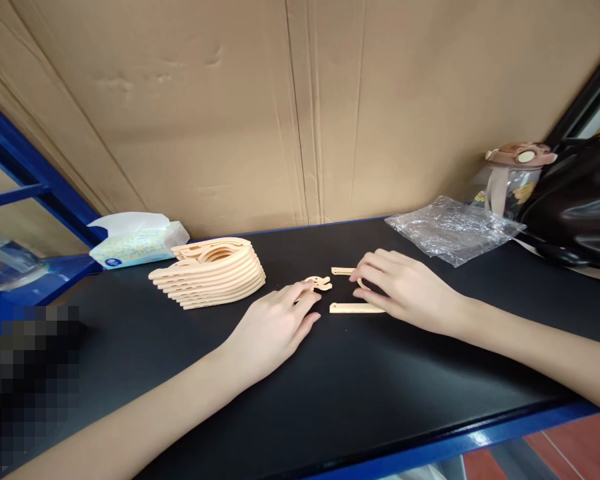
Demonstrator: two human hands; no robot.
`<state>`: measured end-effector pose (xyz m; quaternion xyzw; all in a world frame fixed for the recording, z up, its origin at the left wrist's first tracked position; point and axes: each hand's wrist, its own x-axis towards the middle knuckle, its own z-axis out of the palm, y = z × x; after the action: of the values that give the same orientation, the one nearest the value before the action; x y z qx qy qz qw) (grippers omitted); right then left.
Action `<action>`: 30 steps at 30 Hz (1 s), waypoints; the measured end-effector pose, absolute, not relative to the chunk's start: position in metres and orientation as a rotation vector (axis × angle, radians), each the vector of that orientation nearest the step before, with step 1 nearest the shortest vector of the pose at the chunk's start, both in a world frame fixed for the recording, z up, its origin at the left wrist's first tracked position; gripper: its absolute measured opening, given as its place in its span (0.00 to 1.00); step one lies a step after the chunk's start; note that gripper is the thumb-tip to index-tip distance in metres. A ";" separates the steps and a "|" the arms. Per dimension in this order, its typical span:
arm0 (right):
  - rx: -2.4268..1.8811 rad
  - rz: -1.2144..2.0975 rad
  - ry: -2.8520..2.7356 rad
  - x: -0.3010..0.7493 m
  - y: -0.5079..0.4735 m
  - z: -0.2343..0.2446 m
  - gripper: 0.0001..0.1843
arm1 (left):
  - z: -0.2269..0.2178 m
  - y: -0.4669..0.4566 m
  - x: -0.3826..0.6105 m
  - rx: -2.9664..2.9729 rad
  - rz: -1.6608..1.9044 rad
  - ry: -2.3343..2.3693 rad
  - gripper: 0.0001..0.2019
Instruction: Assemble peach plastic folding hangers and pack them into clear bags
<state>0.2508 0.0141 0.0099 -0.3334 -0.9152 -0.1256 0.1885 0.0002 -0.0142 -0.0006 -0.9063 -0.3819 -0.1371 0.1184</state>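
**Our two hands over small cream pieces on the black tabletop**

Our left hand [275, 327] lies palm down near the middle of the tabletop [320, 393], fingers bent over one end of a small cream hooked piece [323, 283], thumb a little apart from the forefinger. We cannot tell whether those fingers grip the piece or only rest on it.

Our right hand [413, 293] curves down just across from it, thumb and fingers slightly parted around a curved cream part, mostly hidden. Again, we cannot tell how firm the hold is. Two straight cream strips reach out from under this hand towards our left: the far strip [341, 271] and the near strip [353, 308], with a gap between them. The hooked piece lies just beyond their ends.

Left of our hands sits a neat stack of cream folded hangers [210, 273], with a tissue pack [135, 243] behind its left side. Over to the right we have a crumpled clear plastic bag [450, 230], a brown-lidded bottle [517, 177] and a black bag [580, 200]. Cardboard [240, 120] stands behind.
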 end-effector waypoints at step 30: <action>-0.931 0.065 -2.714 0.245 0.000 0.011 0.05 | 0.000 -0.023 0.004 -2.398 -0.594 -1.095 0.07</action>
<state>0.2455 0.0004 0.0109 -0.3214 -0.9370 0.0226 0.1352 0.0042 -0.0225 -0.0003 -0.8662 -0.3953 -0.2145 0.2179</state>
